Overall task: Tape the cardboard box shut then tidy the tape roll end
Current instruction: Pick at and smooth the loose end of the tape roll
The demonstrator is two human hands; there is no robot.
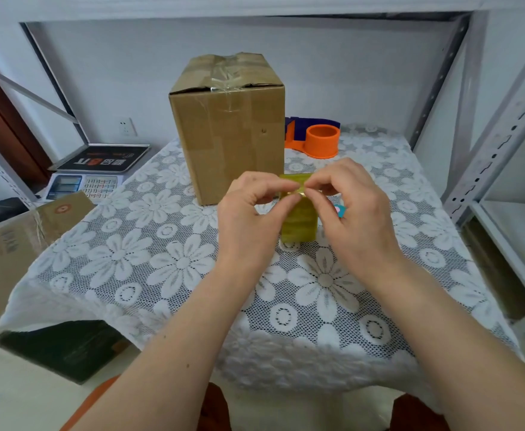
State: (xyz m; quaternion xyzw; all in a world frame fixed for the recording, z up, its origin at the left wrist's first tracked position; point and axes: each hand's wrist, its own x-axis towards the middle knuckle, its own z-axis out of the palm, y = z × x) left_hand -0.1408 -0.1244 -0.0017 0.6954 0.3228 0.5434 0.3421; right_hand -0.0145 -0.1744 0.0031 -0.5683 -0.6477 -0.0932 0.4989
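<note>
A brown cardboard box [227,129] stands upright at the back of the table, its top flaps down with clear tape running over the seam and down the front. In front of it a yellowish tape roll [298,222] stands on edge. My left hand [251,219] and my right hand [351,209] meet above the roll, and the thumb and fingertips of both pinch the loose tape end at its top. The roll's sides are partly hidden by my hands.
An orange tape dispenser [320,141] sits behind the box on the right, on the white lace tablecloth [161,259]. A scale with a keypad [84,185] and an open carton [21,244] lie to the left. A metal shelf frame [497,150] stands at the right.
</note>
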